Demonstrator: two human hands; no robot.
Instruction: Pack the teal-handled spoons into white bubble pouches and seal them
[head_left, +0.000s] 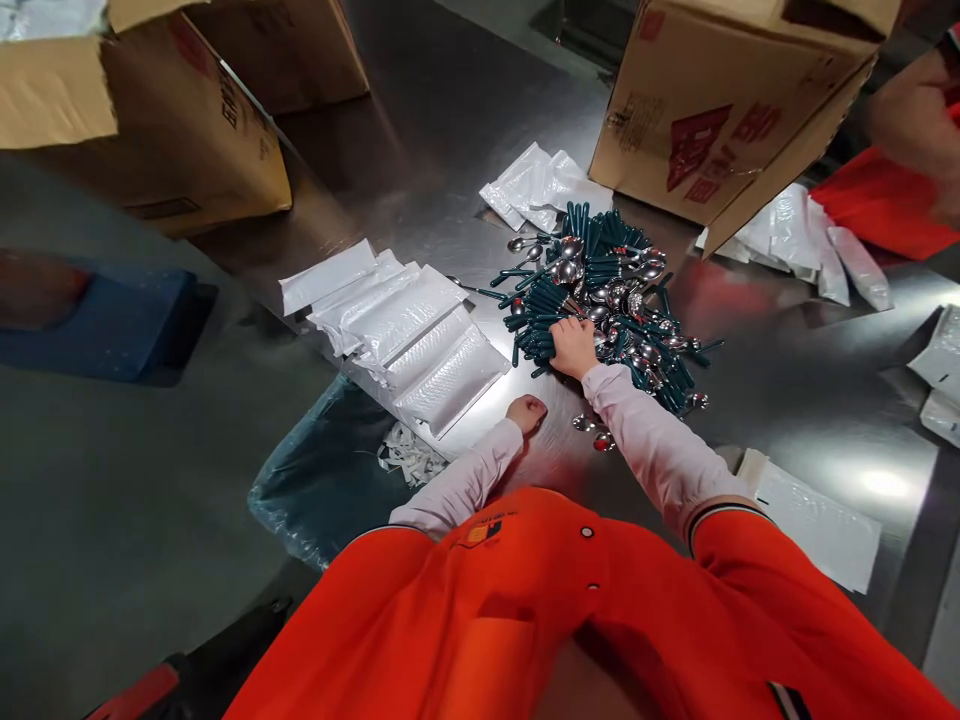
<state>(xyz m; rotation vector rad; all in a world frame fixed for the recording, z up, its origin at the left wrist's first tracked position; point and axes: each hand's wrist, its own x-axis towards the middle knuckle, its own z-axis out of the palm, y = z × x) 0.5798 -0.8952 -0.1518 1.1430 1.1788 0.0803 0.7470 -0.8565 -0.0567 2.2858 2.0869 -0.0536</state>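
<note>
A heap of metal spoons with dark green handles (551, 300) is spread over the steel table. My right hand (574, 347) reaches into its near edge, fingers curled over several green handles; the fingertips are partly hidden. Closer to my body, my left hand (527, 412) rests near the tabletop, curled into a fist with nothing visible in it. Two loose spoons (600, 438) lie apart from the heap, below my right wrist. Left of the heap, white padded mailers (405, 320) lie in an overlapping row; the nearest is beside my left hand.
Cardboard boxes (172, 130) (735, 120) stand at the far left and far right. More white mailers (536, 185) lie behind the heap, with another stack (817, 520) at right. A lined bin (322, 480) holds paper scraps below the table's left edge. Another person's arm (915, 130) shows at right.
</note>
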